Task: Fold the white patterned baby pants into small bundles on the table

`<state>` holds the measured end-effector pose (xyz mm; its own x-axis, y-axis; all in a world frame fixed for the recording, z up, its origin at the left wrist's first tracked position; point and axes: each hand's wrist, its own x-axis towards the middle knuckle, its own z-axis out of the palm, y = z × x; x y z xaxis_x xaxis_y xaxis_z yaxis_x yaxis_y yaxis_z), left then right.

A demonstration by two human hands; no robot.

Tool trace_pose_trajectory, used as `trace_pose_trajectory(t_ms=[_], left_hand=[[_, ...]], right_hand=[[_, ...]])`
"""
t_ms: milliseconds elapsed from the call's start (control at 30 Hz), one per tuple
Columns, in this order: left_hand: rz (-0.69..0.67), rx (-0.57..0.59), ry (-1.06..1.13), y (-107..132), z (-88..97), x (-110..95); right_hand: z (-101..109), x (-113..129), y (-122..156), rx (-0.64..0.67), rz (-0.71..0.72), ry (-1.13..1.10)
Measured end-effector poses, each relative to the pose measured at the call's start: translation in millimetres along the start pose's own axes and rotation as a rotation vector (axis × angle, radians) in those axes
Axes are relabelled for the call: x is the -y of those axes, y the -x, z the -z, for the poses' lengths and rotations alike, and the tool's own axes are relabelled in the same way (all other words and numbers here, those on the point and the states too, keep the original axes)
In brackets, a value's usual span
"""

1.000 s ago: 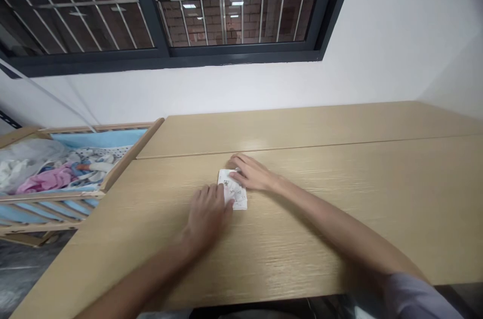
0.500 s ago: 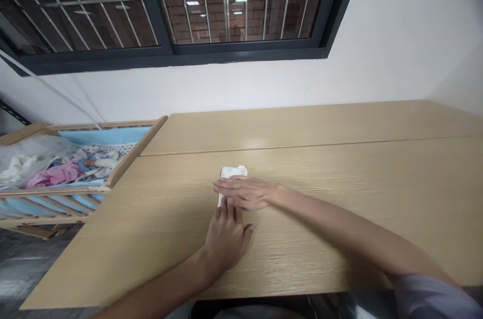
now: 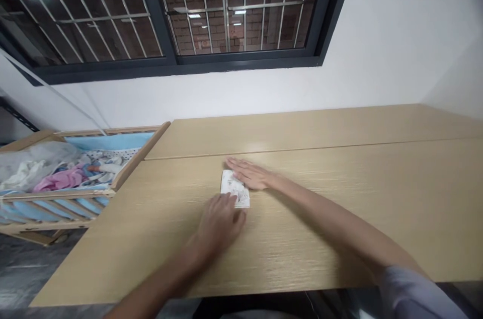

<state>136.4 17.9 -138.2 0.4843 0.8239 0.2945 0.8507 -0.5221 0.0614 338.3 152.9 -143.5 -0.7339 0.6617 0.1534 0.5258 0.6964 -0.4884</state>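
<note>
A small folded white cloth with a grey print [image 3: 234,189] lies on the light wooden table [image 3: 339,193], near its middle. My right hand [image 3: 249,174] lies flat on the cloth's far edge, fingers stretched out to the left. My left hand [image 3: 221,221] rests palm down on the near end of the cloth, fingers together and pointing away from me. Neither hand grips anything.
A wooden cot [image 3: 124,168] stands against the table's left end, holding pink, white and blue clothes [image 3: 60,178] on a blue lining. A white wall and a barred window [image 3: 188,12] rise behind the table. A seam [image 3: 339,148] runs across the tabletop.
My right hand slid from the middle of the cloth to its far edge, uncovering the print. My left hand moved slightly left along the near end.
</note>
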Motion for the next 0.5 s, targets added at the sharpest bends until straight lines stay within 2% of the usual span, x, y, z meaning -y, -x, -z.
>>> trace_pose_trajectory(t_ms=[100,200,300,400,500], left_hand=[[0.138,0.013,-0.075,-17,19.8,21],[0.292,0.17,-0.069,-33,29.5,39],[0.338,0.271,-0.013,-49,26.3,46],[0.315,0.307,0.023,-62,16.8,47],[0.286,0.307,0.057,-71,12.7,45]], right_hand=[[7,0,11,-0.193,-0.113,-0.007],[4,-4,17,-0.357,-0.18,-0.048],[-9,-7,18,-0.395,-0.203,-0.155],[-20,-4,17,-0.365,-0.191,-0.206],[-22,8,17,-0.435,-0.257,-0.211]])
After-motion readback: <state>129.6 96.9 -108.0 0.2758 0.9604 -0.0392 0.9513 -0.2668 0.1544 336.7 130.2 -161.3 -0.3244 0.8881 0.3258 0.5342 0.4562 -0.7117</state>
